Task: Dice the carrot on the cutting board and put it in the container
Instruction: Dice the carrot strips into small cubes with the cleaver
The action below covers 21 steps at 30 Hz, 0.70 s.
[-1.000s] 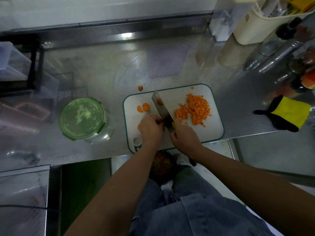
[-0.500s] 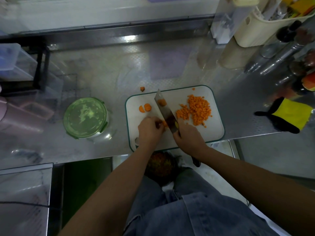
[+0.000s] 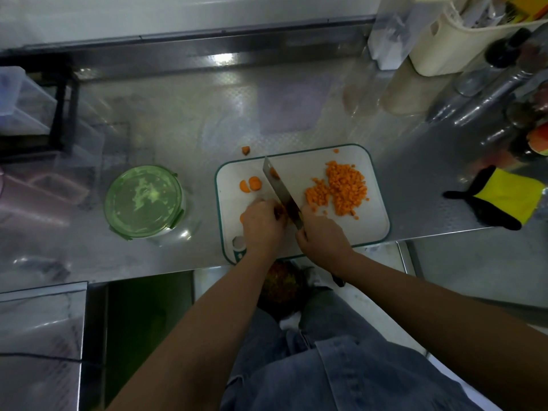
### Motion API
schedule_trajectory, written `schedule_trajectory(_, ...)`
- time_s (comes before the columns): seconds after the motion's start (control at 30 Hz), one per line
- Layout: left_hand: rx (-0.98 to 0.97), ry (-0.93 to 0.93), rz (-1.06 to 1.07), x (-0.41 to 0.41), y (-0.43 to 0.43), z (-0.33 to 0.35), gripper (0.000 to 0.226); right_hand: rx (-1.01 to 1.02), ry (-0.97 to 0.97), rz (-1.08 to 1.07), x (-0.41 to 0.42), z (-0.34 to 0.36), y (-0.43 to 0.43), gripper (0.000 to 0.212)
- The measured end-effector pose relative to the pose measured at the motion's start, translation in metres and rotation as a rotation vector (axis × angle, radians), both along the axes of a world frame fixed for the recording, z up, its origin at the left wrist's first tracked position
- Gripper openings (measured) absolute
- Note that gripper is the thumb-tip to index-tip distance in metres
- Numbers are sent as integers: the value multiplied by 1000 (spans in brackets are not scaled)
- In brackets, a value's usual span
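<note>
- Bottom of the frame: the person's blue jeans point(image 3: 341, 378), with both forearms reaching up toward the counter point(image 3: 178, 129).
- Lower centre: the left hand point(image 3: 262, 225) rests on the cutting board point(image 3: 376, 229). Its fingers are curled down over a carrot piece point(image 3: 242, 217) that is mostly hidden; only an orange edge shows at the hand's left.
- Just right of it, the right hand point(image 3: 321, 235) has its fingers wrapped around the handle of the knife point(image 3: 278, 188). The blade slants up and left across the board, touching the left hand's fingers, and a bit of carrot clings to it near the tip.
- Left part of the board: two carrot slices point(image 3: 250, 184), side by side.
- Right part of the board: a heap of diced carrot point(image 3: 341, 189).
- Left of the board: the container point(image 3: 143, 201), its green lid on.
- Right edge: a yellow and black glove point(image 3: 504, 198).
- Just beyond the board's upper left corner: a stray carrot chunk point(image 3: 245, 150) on the counter.
- Upper right: a cream basket point(image 3: 444, 46).
</note>
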State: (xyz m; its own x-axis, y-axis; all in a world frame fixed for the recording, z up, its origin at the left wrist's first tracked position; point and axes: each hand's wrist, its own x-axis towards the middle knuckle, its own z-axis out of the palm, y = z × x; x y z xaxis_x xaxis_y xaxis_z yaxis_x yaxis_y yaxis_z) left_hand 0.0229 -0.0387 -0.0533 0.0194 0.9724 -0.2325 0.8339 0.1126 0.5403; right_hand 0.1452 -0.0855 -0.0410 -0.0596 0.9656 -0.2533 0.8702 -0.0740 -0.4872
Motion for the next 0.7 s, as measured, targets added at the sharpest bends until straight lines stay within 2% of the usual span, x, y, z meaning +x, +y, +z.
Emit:
schedule_trajectory(0.23,-21,-33,31,-1,1,-4,16,66,74,-92,10,1,6,51)
schedule_trajectory(0.4,-26,-42,51,-2,-1,-3,13,48,50,0,9,10,6,31)
schedule_trajectory(0.57,-35,-28,40,-3,-1,-5,12,27,38,3,4,8,5,23)
schedule_trajectory(0.7,2,-27,14,-4,-2,-4,13,6,2,9,0,2,4,48)
